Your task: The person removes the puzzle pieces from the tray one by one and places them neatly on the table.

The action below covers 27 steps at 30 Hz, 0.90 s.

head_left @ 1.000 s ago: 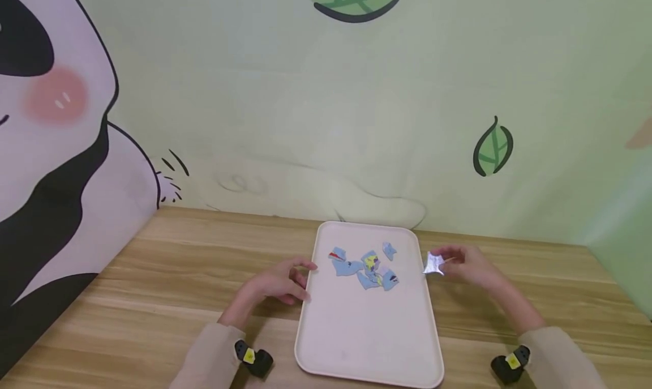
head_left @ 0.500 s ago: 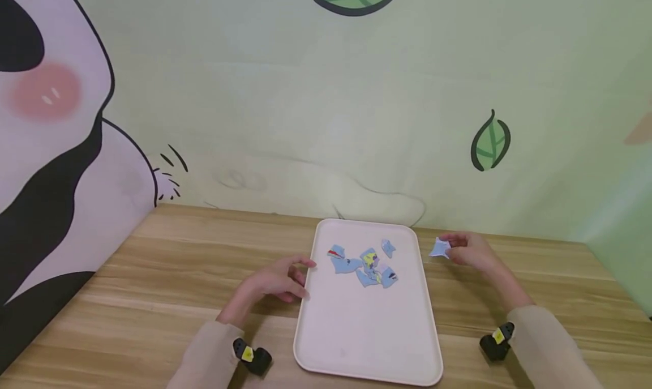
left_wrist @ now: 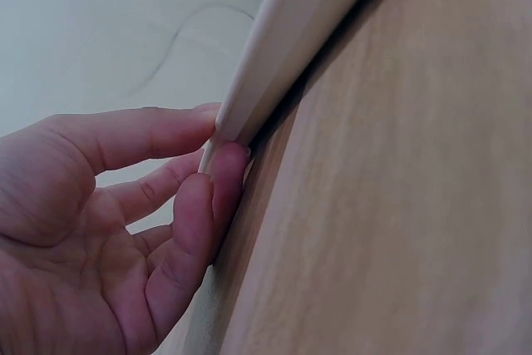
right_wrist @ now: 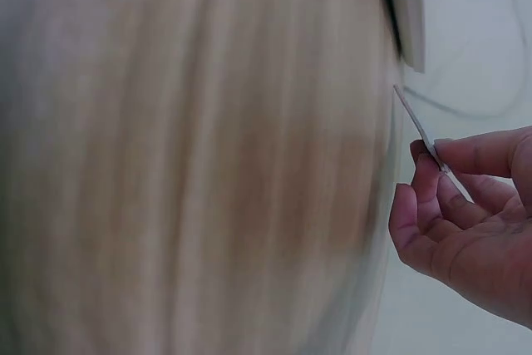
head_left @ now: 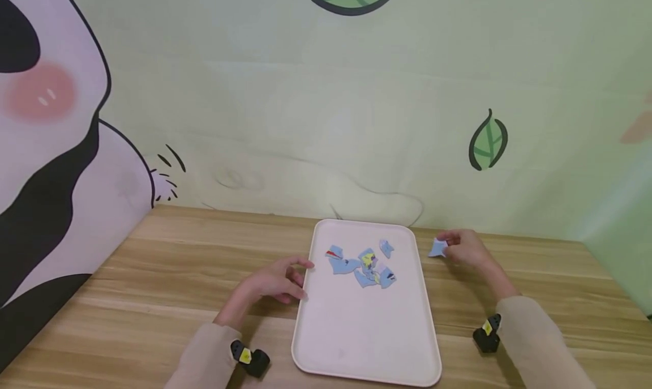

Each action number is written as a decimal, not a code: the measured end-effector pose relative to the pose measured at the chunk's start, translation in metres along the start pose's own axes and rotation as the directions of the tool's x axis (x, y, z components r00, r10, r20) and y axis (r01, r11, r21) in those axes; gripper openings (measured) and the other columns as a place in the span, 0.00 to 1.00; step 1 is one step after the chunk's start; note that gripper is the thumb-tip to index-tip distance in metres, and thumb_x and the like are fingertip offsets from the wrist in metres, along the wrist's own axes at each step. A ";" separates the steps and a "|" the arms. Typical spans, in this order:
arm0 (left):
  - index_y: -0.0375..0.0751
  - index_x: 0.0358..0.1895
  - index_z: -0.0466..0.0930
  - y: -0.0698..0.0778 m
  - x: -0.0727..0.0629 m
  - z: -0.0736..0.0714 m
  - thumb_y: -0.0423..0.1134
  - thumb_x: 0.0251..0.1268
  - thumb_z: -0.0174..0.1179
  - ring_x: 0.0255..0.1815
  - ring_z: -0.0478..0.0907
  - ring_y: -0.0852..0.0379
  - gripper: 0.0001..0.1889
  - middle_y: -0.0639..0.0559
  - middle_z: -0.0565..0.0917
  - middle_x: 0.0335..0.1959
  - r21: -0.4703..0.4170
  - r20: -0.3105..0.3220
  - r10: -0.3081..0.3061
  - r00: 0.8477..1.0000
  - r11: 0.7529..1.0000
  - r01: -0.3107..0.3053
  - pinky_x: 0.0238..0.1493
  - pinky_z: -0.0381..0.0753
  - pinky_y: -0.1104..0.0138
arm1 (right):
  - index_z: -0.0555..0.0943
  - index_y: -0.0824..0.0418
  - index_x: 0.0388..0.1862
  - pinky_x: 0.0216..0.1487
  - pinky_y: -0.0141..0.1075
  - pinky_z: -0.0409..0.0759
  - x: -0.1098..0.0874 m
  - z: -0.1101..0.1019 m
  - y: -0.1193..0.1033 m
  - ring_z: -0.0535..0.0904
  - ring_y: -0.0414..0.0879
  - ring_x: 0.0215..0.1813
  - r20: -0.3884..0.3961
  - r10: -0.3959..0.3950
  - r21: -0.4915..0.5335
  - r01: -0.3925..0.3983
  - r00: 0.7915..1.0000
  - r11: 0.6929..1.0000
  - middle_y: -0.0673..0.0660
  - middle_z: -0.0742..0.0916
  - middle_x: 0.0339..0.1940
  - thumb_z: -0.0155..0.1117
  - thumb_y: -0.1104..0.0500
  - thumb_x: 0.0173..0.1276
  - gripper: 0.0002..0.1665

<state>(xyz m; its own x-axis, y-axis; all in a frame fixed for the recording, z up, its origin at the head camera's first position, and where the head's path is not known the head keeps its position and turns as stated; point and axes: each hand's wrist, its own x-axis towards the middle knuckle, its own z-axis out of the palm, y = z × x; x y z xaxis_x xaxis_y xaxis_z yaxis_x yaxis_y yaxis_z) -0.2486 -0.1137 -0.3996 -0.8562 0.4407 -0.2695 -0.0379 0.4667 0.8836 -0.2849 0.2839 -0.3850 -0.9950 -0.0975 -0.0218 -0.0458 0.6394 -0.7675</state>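
Note:
My left hand (head_left: pixel 275 280) is at the left edge of the white tray (head_left: pixel 367 332). In the left wrist view, the thumb lies against the rim and the fingers (left_wrist: pixel 193 214) curl below it, holding the edge. Off the tray's right side, my right hand (head_left: pixel 467 248) pinches a light blue puzzle piece (head_left: pixel 436 248) between thumb and fingertips. The right wrist view shows this piece (right_wrist: pixel 416 122) edge-on as a thin card. Several blue printed puzzle pieces (head_left: pixel 345 265) lie in the tray's far half, some touching. One small piece (head_left: pixel 386 248) lies apart at the upper right.
The tray stands lengthwise on a wood-grain table (head_left: pixel 229 230), its far end close to a pale green wall (head_left: pixel 326 123). The wall carries a painted panda (head_left: pixel 117 168) on the left and leaves. Black wrist cameras (head_left: pixel 486 335) sit on both sleeves.
My right hand has moved slightly away from me with the puzzle piece, which has turned and lost its bright glare. The left hand stays at the tray, and the view shifts a little.

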 end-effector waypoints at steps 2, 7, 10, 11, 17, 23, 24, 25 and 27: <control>0.39 0.57 0.68 0.000 0.000 0.000 0.27 0.47 0.66 0.29 0.74 0.55 0.29 0.46 0.74 0.34 0.004 0.000 0.000 1.000 1.000 0.000 0.27 0.79 0.66 | 0.72 0.81 0.48 0.21 0.28 0.72 0.000 0.001 0.000 0.70 0.40 0.26 -0.005 0.001 -0.023 -0.001 1.000 1.000 0.66 0.78 0.36 0.53 0.73 0.52 0.22; 0.40 0.57 0.68 0.001 0.000 0.001 0.27 0.47 0.66 0.29 0.74 0.55 0.29 0.45 0.74 0.34 0.013 -0.006 -0.004 1.000 1.000 0.004 0.28 0.79 0.66 | 0.73 0.80 0.47 0.26 0.29 0.74 0.000 0.001 0.002 0.73 0.47 0.34 -0.009 0.011 -0.070 -0.012 1.000 0.997 0.72 0.78 0.41 0.54 0.71 0.53 0.21; 0.40 0.57 0.68 0.000 0.001 0.001 0.28 0.47 0.66 0.29 0.74 0.55 0.30 0.45 0.74 0.34 0.016 -0.010 -0.006 1.000 1.000 0.006 0.28 0.79 0.65 | 0.74 0.80 0.46 0.27 0.29 0.75 0.000 0.000 0.002 0.75 0.48 0.37 -0.014 0.000 -0.100 -0.002 1.000 0.995 0.74 0.78 0.42 0.56 0.71 0.54 0.20; 0.40 0.57 0.68 0.000 0.001 0.000 0.28 0.47 0.66 0.29 0.74 0.55 0.30 0.45 0.74 0.35 0.020 -0.010 -0.005 1.000 1.000 0.005 0.28 0.79 0.65 | 0.74 0.80 0.46 0.27 0.29 0.75 0.000 0.000 0.002 0.75 0.48 0.36 -0.013 -0.004 -0.106 0.003 1.000 0.994 0.74 0.79 0.42 0.56 0.71 0.54 0.20; 0.40 0.57 0.68 0.002 0.001 0.000 0.28 0.47 0.66 0.29 0.74 0.54 0.29 0.45 0.74 0.35 0.030 -0.018 -0.011 1.000 0.999 0.011 0.29 0.80 0.65 | 0.75 0.80 0.43 0.26 0.29 0.75 0.001 -0.001 0.002 0.76 0.46 0.33 -0.015 -0.046 -0.154 0.043 0.999 0.987 0.74 0.80 0.40 0.57 0.70 0.52 0.19; 0.41 0.57 0.68 0.003 -0.001 0.000 0.28 0.47 0.66 0.29 0.74 0.54 0.29 0.45 0.74 0.35 0.040 -0.025 -0.011 1.000 0.999 0.012 0.29 0.80 0.64 | 0.76 0.79 0.42 0.25 0.30 0.73 0.003 0.001 0.006 0.76 0.47 0.30 -0.010 -0.064 -0.199 0.060 0.998 0.978 0.73 0.81 0.39 0.58 0.71 0.51 0.18; 0.41 0.57 0.68 0.004 -0.001 0.000 0.28 0.47 0.66 0.29 0.74 0.54 0.29 0.45 0.74 0.35 0.039 -0.025 -0.013 1.000 0.999 0.013 0.29 0.80 0.64 | 0.76 0.79 0.42 0.25 0.30 0.73 0.003 0.001 0.006 0.75 0.47 0.31 -0.008 -0.062 -0.201 0.059 0.998 0.978 0.73 0.81 0.38 0.58 0.71 0.51 0.18; 0.41 0.57 0.69 0.003 -0.001 0.001 0.28 0.47 0.66 0.29 0.74 0.54 0.29 0.45 0.74 0.35 0.039 -0.024 -0.014 1.000 0.999 0.015 0.29 0.80 0.64 | 0.76 0.79 0.42 0.26 0.31 0.73 0.003 0.002 0.007 0.76 0.48 0.32 -0.008 -0.061 -0.205 0.058 0.998 0.977 0.73 0.81 0.38 0.59 0.71 0.51 0.18; 0.41 0.57 0.69 0.003 -0.001 0.001 0.28 0.47 0.66 0.29 0.74 0.54 0.29 0.45 0.74 0.35 0.037 -0.023 -0.014 1.000 0.999 0.015 0.29 0.80 0.64 | 0.77 0.79 0.42 0.29 0.34 0.74 0.003 0.002 0.007 0.76 0.52 0.34 -0.002 -0.070 -0.220 0.068 0.998 0.973 0.73 0.81 0.38 0.59 0.71 0.50 0.18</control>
<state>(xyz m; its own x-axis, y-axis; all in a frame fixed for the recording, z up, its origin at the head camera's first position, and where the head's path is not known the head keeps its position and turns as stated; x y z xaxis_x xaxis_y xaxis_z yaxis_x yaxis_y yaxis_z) -0.2474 -0.1123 -0.3966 -0.8671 0.4167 -0.2730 -0.0315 0.5012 0.8648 -0.2876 0.2868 -0.3913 -0.9895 -0.1405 0.0334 -0.1317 0.7837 -0.6070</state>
